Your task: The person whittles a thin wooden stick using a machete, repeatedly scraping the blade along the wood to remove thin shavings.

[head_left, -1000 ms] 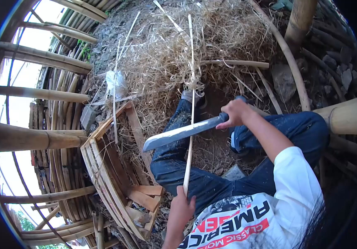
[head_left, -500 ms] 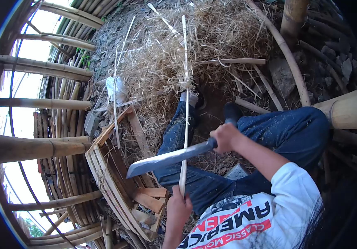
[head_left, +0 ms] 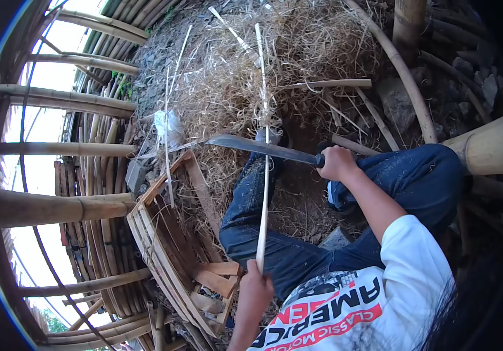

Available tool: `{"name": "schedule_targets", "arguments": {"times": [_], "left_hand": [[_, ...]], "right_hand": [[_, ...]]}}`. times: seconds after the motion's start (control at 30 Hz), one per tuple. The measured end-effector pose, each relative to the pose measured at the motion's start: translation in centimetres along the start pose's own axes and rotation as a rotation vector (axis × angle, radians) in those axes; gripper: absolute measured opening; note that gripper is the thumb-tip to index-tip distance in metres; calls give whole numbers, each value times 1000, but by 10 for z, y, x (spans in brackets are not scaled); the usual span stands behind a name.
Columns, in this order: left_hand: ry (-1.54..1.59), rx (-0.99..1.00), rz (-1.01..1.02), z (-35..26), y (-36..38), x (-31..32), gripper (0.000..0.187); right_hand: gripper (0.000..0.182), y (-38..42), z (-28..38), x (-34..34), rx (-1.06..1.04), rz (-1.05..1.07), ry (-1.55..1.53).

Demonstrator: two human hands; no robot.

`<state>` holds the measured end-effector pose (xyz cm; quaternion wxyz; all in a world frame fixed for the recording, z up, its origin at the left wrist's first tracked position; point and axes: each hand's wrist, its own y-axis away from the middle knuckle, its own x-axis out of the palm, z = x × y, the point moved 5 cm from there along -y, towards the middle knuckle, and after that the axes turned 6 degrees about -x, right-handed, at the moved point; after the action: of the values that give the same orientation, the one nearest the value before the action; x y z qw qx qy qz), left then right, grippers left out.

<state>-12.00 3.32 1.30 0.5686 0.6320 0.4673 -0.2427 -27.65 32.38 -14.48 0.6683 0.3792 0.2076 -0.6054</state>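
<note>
My right hand (head_left: 338,163) is closed round the dark handle of a machete (head_left: 263,148), whose broad blade points left and crosses over a long, pale bamboo strip (head_left: 264,216). The near end of that strip is gripped in my left hand (head_left: 255,291), low in front of my shirt. From there the strip runs away from me over my jeans leg (head_left: 245,199) and past my foot, its far end lying over a heap of curly shavings (head_left: 316,52).
A broken wooden crate (head_left: 164,263) stands left of my leg. Bamboo rails (head_left: 70,149) line the left side. Loose strips (head_left: 172,117) and a white plastic bag (head_left: 168,127) lie on the ground. At right are a bamboo post (head_left: 409,26) and a thick bamboo pole (head_left: 485,146).
The machete has moved away from me along the strip, from near my left hand to close by my foot. My right hand has gone forward with it; my left hand keeps its hold.
</note>
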Motion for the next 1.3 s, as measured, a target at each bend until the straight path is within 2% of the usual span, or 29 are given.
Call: {"name": "schedule_targets", "arguments": {"times": [0.1, 0.17, 0.23, 0.27, 0.33, 0.37, 0.43, 0.5, 0.57, 0.63, 0.73, 0.83, 0.97, 1.03, 1.1, 1.17, 1.2, 1.27, 1.3], "left_hand": [[40, -27, -30, 0, -1, 3, 28], [22, -34, -27, 5, -3, 6, 29], [65, -35, -46, 6, -4, 7, 32], [21, -35, -53, 2, -3, 7, 33], [7, -39, -55, 4, -4, 6, 33], [-1, -38, -54, 4, -5, 6, 34], [5, -37, -31, 9, -3, 9, 34], [14, -49, -17, 12, 0, 10, 34], [31, -5, -47, 9, 5, 3, 34], [40, -20, -13, 5, 3, -1, 32], [53, -9, 15, 0, 4, 4, 31], [110, -20, 22, -5, 0, 4, 33], [144, -22, 40, 3, 2, 6, 36], [123, -30, 26, 11, 0, 8, 34], [89, -34, 11, 22, 3, 12, 30], [104, -50, 23, 22, 7, 10, 29], [120, -56, 34, 19, 6, 9, 28], [132, -14, 39, 9, 6, 10, 28], [138, 25, 44, 4, 6, 11, 28]], "right_hand": [[28, 15, 25, 5, -75, -106, -55], [31, 25, 39, 22, -82, -39, -155], [30, 41, 62, 29, -216, 10, -156], [30, 46, 71, 30, -219, 11, -161], [27, 57, 94, 35, -480, 152, -28], [27, 56, 93, 35, -475, 150, -28], [27, 49, 92, 42, -613, 213, 106], [26, 35, 73, 44, -633, 167, 125], [22, 19, 45, 34, -497, -11, 47], [24, 8, 15, 22, -211, -17, -46], [25, 10, 5, 22, -131, -14, -74], [27, 24, 37, 25, -199, -58, -185], [28, 41, 73, 34, -364, 59, -170], [28, 39, 79, 37, -486, 132, 17], [27, 27, 65, 36, -508, 105, 85], [28, 13, 40, 29, -379, 43, 126], [28, 10, 32, 26, -379, 39, 130], [29, 5, 3, 17, -15, -14, -48], [29, 9, 8, 14, -19, -16, -42]]}}
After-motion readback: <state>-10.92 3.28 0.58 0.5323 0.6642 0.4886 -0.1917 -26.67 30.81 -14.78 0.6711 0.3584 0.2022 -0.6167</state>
